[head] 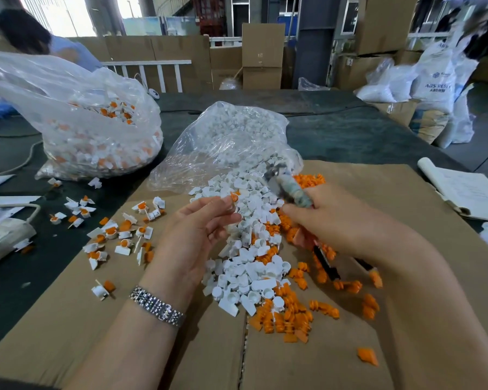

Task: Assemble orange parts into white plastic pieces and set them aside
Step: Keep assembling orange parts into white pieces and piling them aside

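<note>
My left hand (192, 235) pinches a white plastic piece with an orange part in it (234, 199) at its fingertips, above a heap of loose white pieces (248, 266). My right hand (338, 220) grips a taped, blurred tool (289, 187) that points up and left toward that piece. Loose orange parts (290, 313) lie along the right side of the white heap. Several assembled white-and-orange pieces (116, 235) are scattered on the cardboard to the left.
Flattened cardboard (124, 333) covers the dark table. An open clear bag of white pieces (231, 136) lies behind the heap. A larger bag of assembled pieces (96, 130) stands at back left. Papers (468, 192) lie at right. A person sits at far left.
</note>
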{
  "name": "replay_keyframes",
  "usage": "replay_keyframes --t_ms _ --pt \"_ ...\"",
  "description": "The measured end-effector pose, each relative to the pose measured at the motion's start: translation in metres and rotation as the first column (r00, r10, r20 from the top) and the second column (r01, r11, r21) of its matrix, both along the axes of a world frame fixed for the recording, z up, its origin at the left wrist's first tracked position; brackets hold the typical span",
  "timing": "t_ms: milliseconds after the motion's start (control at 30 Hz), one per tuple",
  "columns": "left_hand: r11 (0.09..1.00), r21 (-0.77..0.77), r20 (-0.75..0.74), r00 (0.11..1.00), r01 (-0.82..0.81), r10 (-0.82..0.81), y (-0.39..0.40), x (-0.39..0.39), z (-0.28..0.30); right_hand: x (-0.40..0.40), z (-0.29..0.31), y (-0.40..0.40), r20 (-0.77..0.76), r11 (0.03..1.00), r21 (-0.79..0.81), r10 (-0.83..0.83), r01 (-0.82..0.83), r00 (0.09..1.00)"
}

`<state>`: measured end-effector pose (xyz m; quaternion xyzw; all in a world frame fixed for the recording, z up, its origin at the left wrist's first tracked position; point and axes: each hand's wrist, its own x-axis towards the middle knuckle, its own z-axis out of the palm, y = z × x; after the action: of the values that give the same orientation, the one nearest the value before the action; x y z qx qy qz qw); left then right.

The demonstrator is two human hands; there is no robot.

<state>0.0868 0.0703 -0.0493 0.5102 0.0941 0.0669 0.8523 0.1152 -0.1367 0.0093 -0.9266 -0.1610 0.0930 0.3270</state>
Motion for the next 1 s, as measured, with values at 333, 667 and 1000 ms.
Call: replay_keyframes --t_ms 333,667,1000 --pt "0.998 0.055 0.065 0.997 -0.038 0.034 -0.004 0.000 0.001 -0.010 0.001 0.028 -0.087 0.985 -0.074 0.150 -0.156 0.985" --pt "0.993 0.072 0.068 0.993 -0.099 0.094 -0.006 -0.002 0.003 -0.014 0.001 0.033 -0.044 0.976 -0.111 0.181 -0.185 0.982" --pt "0.989 0.103 0.060 0.993 -0.110 0.104 -0.007 -0.003 0.002 -0.017 -0.011 0.044 0.008 0.992 -0.095 0.090 -0.088 0.996"
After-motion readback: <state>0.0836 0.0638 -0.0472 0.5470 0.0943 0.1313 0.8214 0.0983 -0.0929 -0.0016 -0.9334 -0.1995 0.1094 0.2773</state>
